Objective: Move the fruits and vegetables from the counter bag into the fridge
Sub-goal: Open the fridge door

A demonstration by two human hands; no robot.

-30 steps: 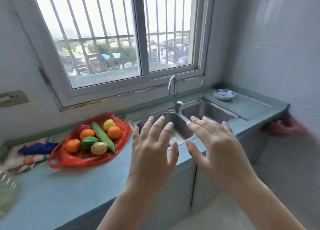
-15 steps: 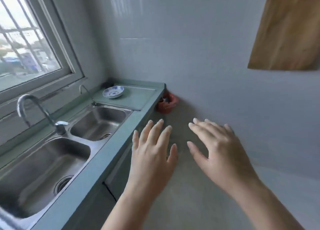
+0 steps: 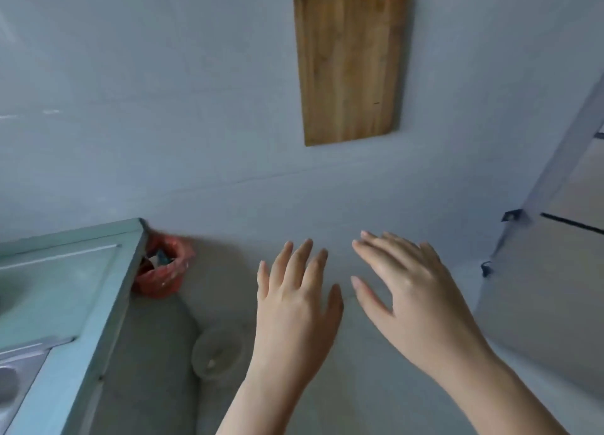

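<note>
My left hand and my right hand are held out in front of me, palms down, fingers spread and straight, holding nothing. They hover over the floor, right of the counter's end. The pale fridge stands at the right edge of the view, its doors closed, with a dark seam between them. The red bag of fruits and vegetables is out of view.
The teal counter ends at the lower left, with a corner of the steel sink. A red-lined bin sits on the floor behind it, a round pale container nearer me. A wooden cutting board hangs on the wall.
The view has swung right, away from the window, the red bag of produce and the sink, toward the wall and the fridge. Both hands stay out in front, empty.
</note>
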